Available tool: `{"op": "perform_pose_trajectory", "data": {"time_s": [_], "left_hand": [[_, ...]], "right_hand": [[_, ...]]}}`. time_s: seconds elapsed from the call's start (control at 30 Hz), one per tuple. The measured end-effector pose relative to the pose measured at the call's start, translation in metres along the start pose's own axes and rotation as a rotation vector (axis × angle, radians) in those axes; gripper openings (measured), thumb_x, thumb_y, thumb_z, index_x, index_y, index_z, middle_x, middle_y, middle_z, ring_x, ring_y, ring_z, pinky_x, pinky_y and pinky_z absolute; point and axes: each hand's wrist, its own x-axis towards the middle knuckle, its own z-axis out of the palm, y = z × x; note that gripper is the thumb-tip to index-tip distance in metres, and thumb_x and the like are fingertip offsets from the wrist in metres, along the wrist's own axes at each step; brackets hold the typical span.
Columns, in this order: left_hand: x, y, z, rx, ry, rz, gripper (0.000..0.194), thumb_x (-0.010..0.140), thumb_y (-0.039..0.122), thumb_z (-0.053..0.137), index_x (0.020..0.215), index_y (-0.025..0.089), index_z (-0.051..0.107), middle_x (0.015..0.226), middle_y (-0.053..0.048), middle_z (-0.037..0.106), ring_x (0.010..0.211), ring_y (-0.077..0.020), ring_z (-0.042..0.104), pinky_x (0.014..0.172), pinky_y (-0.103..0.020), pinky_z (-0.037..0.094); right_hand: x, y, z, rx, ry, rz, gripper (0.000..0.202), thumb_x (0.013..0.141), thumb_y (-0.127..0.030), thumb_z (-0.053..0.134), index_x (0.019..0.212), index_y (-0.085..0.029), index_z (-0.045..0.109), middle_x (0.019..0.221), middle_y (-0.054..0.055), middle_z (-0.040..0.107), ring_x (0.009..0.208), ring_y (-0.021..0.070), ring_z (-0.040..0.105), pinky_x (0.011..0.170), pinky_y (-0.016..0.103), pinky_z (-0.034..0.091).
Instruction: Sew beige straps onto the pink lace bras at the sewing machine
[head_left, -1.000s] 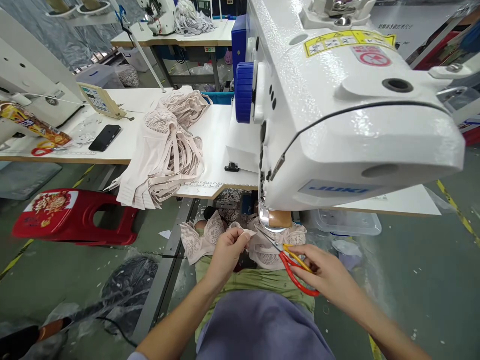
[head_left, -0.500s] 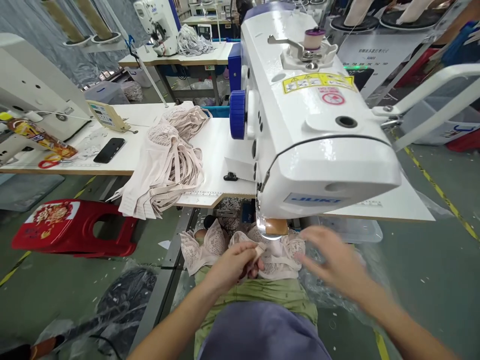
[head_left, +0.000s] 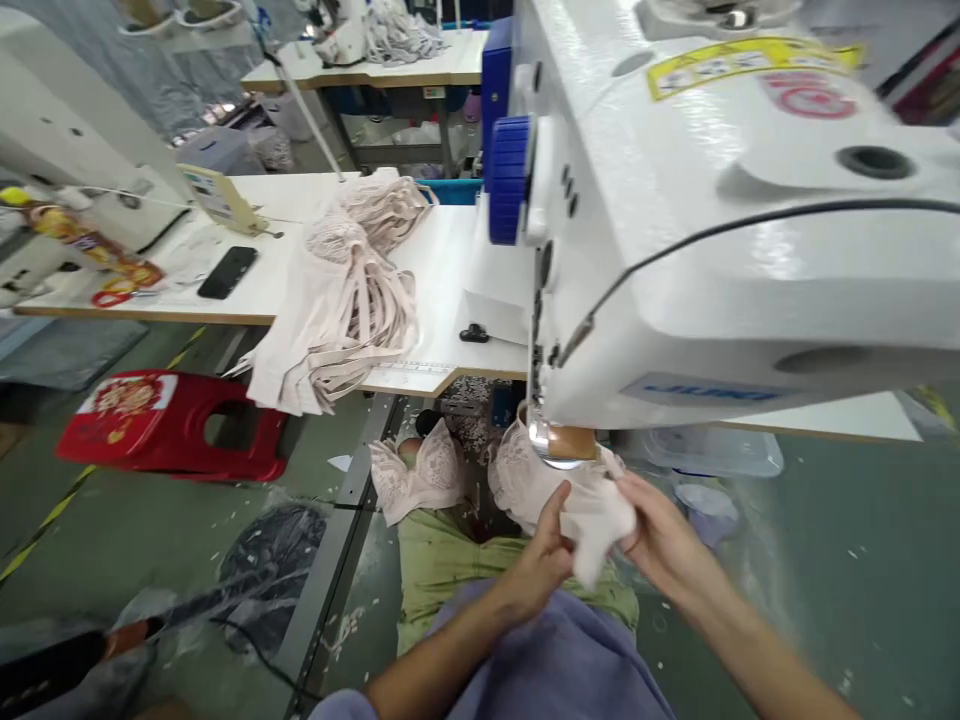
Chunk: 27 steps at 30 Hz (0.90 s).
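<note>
A pale pink lace bra (head_left: 517, 470) hangs just in front of and below the head of a white sewing machine (head_left: 675, 300). My left hand (head_left: 541, 560) grips its near edge, thumb on top. On the right side, my right hand (head_left: 654, 515) has its fingers closed on the same bra, whose loose part is blurred by motion. The machine's needle area is hidden behind its lower metal and brown guard (head_left: 566, 445). Another lace bra (head_left: 424, 475) lies to the left, by my knee.
A pile of pale pink bras (head_left: 345, 300) drapes over the front edge of the white table (head_left: 442, 260). A phone (head_left: 228, 272), a drink bottle (head_left: 90, 240) and red-handled scissors (head_left: 112, 293) lie further left. Below stands a red stool (head_left: 172, 425).
My right hand, apart and blurred before, now holds the bra. My left hand has moved right and down with the fabric. The camera has come closer to the machine.
</note>
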Motion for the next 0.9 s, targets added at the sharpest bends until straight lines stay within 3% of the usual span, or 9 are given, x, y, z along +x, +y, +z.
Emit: {"op": "perform_pose_trajectory", "data": {"time_s": [0.07, 0.13, 0.27, 0.33, 0.4, 0.47, 0.53, 0.67, 0.9], "left_hand": [[-0.007, -0.003, 0.007, -0.074, 0.052, 0.132, 0.097, 0.073, 0.082, 0.054, 0.153, 0.033, 0.027, 0.149, -0.012, 0.045, 0.133, -0.0356, 0.048, 0.106, -0.051, 0.042], [-0.020, 0.006, 0.008, 0.058, 0.040, 0.340, 0.090, 0.076, 0.079, 0.052, 0.151, 0.034, 0.032, 0.156, -0.010, 0.038, 0.142, -0.0377, 0.036, 0.113, -0.052, 0.035], [-0.035, 0.041, -0.003, 0.630, -0.069, 0.698, 0.106, 0.071, 0.073, 0.066, 0.156, 0.034, 0.016, 0.159, -0.011, 0.033, 0.143, -0.0412, 0.034, 0.118, -0.054, 0.026], [-0.029, 0.059, -0.008, 0.913, -0.010, 0.749, 0.106, 0.076, 0.069, 0.065, 0.157, 0.030, 0.009, 0.155, -0.015, 0.039, 0.141, -0.0407, 0.038, 0.118, -0.053, 0.028], [-0.018, 0.072, -0.010, 1.178, 0.099, 0.733, 0.099, 0.083, 0.059, 0.064, 0.158, 0.026, 0.009, 0.152, -0.017, 0.044, 0.140, -0.0403, 0.040, 0.116, -0.054, 0.031], [-0.007, 0.081, -0.011, 1.388, 0.201, 0.667, 0.089, 0.087, 0.051, 0.063, 0.157, 0.023, 0.016, 0.148, -0.018, 0.049, 0.138, -0.0393, 0.043, 0.114, -0.053, 0.034], [0.001, 0.086, -0.010, 1.513, 0.264, 0.588, 0.077, 0.088, 0.048, 0.061, 0.154, 0.024, 0.029, 0.145, -0.015, 0.054, 0.136, -0.0382, 0.045, 0.114, -0.051, 0.035], [0.003, 0.090, -0.007, 1.581, 0.324, 0.520, 0.065, 0.087, 0.046, 0.064, 0.147, 0.029, 0.045, 0.142, -0.010, 0.057, 0.135, -0.0378, 0.046, 0.115, -0.050, 0.033], [-0.001, 0.101, -0.004, 1.417, 0.388, 0.377, 0.064, 0.083, 0.042, 0.069, 0.143, 0.030, 0.050, 0.109, -0.008, 0.074, 0.121, -0.0351, 0.058, 0.099, -0.039, 0.049]], "right_hand": [[-0.013, 0.000, 0.014, 0.103, -0.110, 0.043, 0.041, 0.081, -0.060, 0.056, 0.095, -0.021, 0.059, 0.079, 0.008, 0.069, 0.065, 0.0224, 0.066, 0.054, 0.032, 0.054], [-0.021, -0.006, 0.021, 0.117, -0.144, -0.002, 0.044, 0.085, -0.061, 0.052, 0.102, -0.021, 0.060, 0.085, 0.008, 0.070, 0.073, 0.0228, 0.068, 0.062, 0.033, 0.056], [-0.013, -0.032, 0.019, -0.154, -0.033, -0.368, 0.035, 0.091, -0.054, 0.050, 0.096, -0.022, 0.063, 0.092, 0.007, 0.068, 0.082, 0.0205, 0.065, 0.069, 0.030, 0.054], [0.003, -0.043, 0.018, -0.344, 0.068, -0.560, 0.023, 0.088, -0.043, 0.054, 0.084, -0.022, 0.064, 0.095, 0.007, 0.066, 0.088, 0.0211, 0.062, 0.076, 0.033, 0.053], [0.021, -0.047, 0.020, -0.451, 0.187, -0.648, 0.015, 0.081, -0.034, 0.057, 0.073, -0.022, 0.060, 0.093, 0.007, 0.063, 0.088, 0.0217, 0.060, 0.080, 0.035, 0.052], [0.038, -0.044, 0.023, -0.414, 0.259, -0.619, 0.010, 0.075, -0.031, 0.059, 0.071, -0.022, 0.056, 0.088, 0.006, 0.061, 0.083, 0.0212, 0.059, 0.078, 0.036, 0.052], [0.050, -0.039, 0.026, -0.234, 0.211, -0.506, 0.014, 0.073, -0.032, 0.059, 0.082, -0.022, 0.056, 0.088, 0.005, 0.063, 0.082, 0.0209, 0.060, 0.077, 0.035, 0.053], [0.060, -0.035, 0.026, 0.095, 0.015, -0.297, 0.024, 0.082, -0.040, 0.052, 0.099, -0.024, 0.056, 0.091, 0.002, 0.068, 0.083, 0.0208, 0.065, 0.072, 0.033, 0.055], [0.075, -0.060, 0.016, -0.435, 0.146, -0.598, 0.020, 0.086, -0.041, 0.052, 0.084, -0.024, 0.062, 0.097, 0.006, 0.062, 0.094, 0.0230, 0.058, 0.085, 0.037, 0.052]]}}
